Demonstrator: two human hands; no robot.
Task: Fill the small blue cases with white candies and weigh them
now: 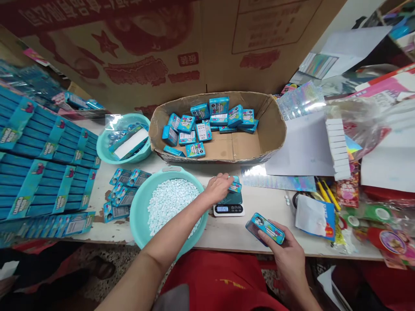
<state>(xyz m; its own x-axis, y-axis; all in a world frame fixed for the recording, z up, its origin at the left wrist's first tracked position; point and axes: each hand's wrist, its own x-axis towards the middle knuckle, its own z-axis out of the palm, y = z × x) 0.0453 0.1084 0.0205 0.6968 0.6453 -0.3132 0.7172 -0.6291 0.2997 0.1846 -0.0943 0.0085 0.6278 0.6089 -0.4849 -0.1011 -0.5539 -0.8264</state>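
My left hand (218, 188) is over a small white digital scale (228, 209) with a lit display. Its fingers are closed on a small blue candy box (235, 187) above the weighing plate; whether the box rests on the plate I cannot tell. My right hand (288, 248) grips a longer blue candy pack (267, 228) between thumb and fingers at the table's front edge. White pieces show through a round window in the pack's left end. My left forearm passes over a turquoise basin (138, 222) of small white candies (173, 201).
Behind the scale stands an open cardboard tray (269, 129) of blue candy boxes. A smaller turquoise bowl (103, 144), loose blue packs (120, 194) and stacked blue display boxes (39, 151) are on the left. Papers (301, 147) and a blue-and-white packet (314, 216) lie right.
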